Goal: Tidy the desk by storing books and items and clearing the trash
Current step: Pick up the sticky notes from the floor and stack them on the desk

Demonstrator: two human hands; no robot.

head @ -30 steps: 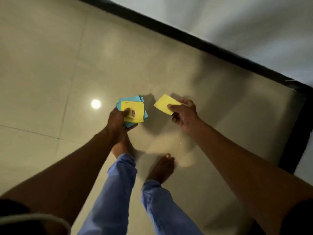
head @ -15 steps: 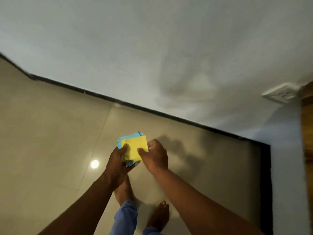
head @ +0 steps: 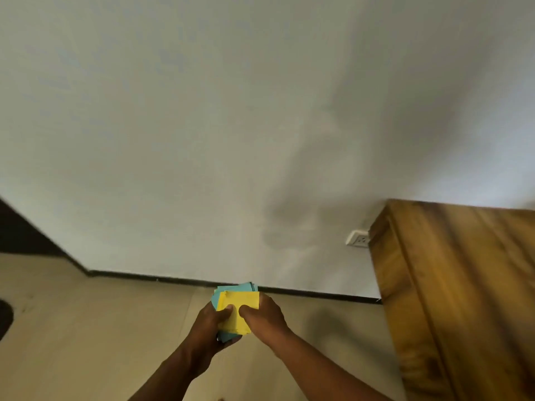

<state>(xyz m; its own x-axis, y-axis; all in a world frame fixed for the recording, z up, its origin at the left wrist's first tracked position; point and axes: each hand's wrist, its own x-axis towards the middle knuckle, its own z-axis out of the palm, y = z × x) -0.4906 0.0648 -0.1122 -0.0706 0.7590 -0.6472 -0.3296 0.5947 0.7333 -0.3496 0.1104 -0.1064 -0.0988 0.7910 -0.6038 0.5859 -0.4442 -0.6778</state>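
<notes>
A small stack of paper notes (head: pixel 238 301), yellow sheets on top and blue ones beneath, is held in front of me above the floor. My left hand (head: pixel 210 328) grips the stack from the left and below, thumb on the yellow top sheet. My right hand (head: pixel 262 316) holds its right side, thumb pressed on the same yellow sheet. The underside of the stack is hidden by my fingers.
A wooden desk (head: pixel 457 287) stands at the right against a white wall, with a white wall socket (head: pixel 358 238) beside its corner. A dark skirting board (head: pixel 185 280) runs along the beige tiled floor. A dark object (head: pixel 4 318) sits at the far left edge.
My right hand brought a loose yellow note onto the stack and now holds the stack together with my left. My view rose from the floor toward the wall and desk.
</notes>
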